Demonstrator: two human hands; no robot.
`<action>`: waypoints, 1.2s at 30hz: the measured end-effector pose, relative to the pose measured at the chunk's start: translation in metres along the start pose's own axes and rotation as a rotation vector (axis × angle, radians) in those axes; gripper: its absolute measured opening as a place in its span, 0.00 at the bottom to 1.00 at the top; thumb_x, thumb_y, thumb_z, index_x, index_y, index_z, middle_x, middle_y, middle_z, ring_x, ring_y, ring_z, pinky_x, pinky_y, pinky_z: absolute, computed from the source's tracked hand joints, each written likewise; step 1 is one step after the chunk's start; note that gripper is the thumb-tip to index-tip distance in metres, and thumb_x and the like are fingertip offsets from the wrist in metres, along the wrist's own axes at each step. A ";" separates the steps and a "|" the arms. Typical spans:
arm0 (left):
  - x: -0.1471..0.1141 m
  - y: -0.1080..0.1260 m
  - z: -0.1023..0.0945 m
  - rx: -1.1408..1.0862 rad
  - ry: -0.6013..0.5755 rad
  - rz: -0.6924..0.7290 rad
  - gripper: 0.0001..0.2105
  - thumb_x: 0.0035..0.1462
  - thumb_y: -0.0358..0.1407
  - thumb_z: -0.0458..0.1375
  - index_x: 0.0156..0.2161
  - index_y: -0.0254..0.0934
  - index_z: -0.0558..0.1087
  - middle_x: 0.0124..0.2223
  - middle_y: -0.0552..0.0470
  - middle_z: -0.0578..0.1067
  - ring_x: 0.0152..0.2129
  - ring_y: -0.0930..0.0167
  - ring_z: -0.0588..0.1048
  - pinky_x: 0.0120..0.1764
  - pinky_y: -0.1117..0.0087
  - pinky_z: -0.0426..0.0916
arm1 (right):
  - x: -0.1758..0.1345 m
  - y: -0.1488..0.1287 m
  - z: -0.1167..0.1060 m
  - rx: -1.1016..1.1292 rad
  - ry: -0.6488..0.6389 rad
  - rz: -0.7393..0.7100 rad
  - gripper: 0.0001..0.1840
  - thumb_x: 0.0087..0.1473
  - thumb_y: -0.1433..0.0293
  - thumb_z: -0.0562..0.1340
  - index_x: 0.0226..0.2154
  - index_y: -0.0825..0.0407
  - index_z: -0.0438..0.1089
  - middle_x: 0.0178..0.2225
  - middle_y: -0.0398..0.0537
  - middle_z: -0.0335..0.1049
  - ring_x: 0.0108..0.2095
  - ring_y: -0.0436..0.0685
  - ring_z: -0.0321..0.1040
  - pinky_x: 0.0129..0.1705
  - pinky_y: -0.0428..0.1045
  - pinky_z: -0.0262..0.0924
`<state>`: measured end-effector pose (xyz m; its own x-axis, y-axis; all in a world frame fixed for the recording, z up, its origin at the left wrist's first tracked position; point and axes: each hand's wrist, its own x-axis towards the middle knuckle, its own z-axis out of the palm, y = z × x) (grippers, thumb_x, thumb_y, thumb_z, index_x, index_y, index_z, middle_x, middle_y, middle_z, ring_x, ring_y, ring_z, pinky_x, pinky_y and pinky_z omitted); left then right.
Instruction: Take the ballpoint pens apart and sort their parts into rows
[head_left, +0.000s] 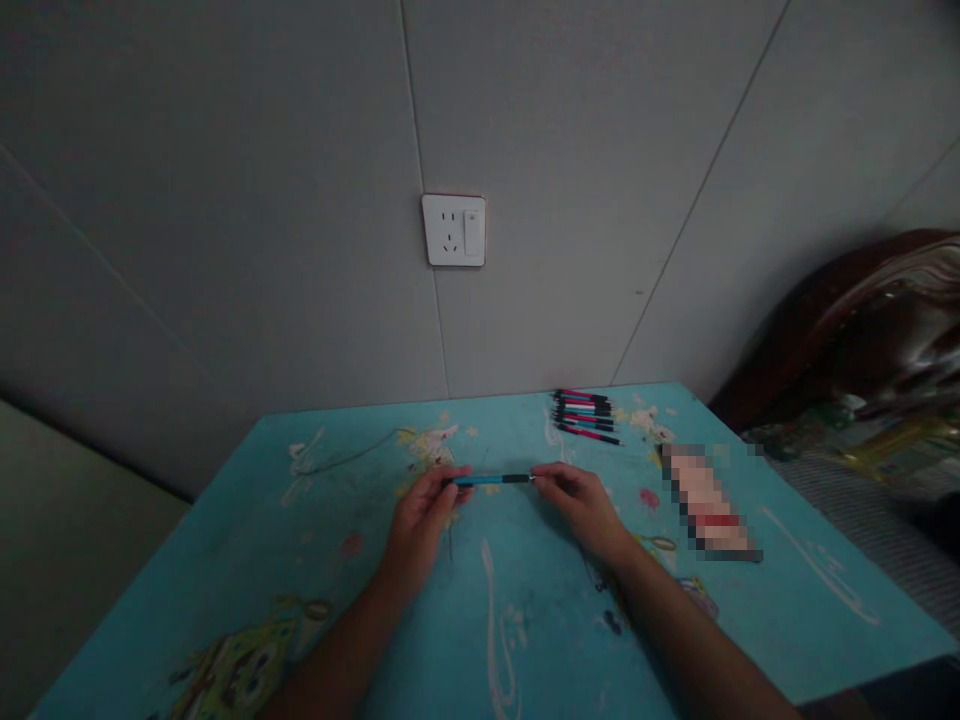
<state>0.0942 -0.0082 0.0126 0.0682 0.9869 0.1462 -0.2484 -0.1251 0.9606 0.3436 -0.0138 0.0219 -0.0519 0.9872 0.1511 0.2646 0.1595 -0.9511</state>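
A blue pen (484, 480) with dark ends lies level between my two hands, over the middle of the table. My left hand (421, 510) is closed around its dark left end, thumb and fingers pinching it. At the other end, my right hand (576, 502) pinches the small silvery tip with thumb and forefinger. Several red, blue and dark pens (585, 412) lie side by side in a stack near the table's back edge, to the right of the held pen.
The turquoise table (315, 540) has printed cartoon figures and stands against a grey panelled wall (300, 250). A white socket with a switch (454, 231) is on the wall. A pixelated flat item (709, 505) lies at the right. Beyond is a dark brown glossy shape (847, 310).
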 end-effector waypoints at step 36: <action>0.001 -0.007 -0.017 0.248 0.000 -0.388 0.17 0.53 0.48 0.63 0.44 0.39 0.77 0.52 0.44 0.77 0.41 0.60 0.79 0.45 0.62 0.75 | -0.004 0.005 -0.002 -0.149 -0.093 -0.152 0.10 0.60 0.68 0.61 0.46 0.48 0.69 0.36 0.46 0.71 0.36 0.53 0.69 0.39 0.47 0.63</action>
<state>0.0796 -0.0045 0.0023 0.1102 0.9655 -0.2357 0.0341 0.2334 0.9718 0.3468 -0.0174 0.0168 -0.1886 0.9478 0.2572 0.3858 0.3123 -0.8681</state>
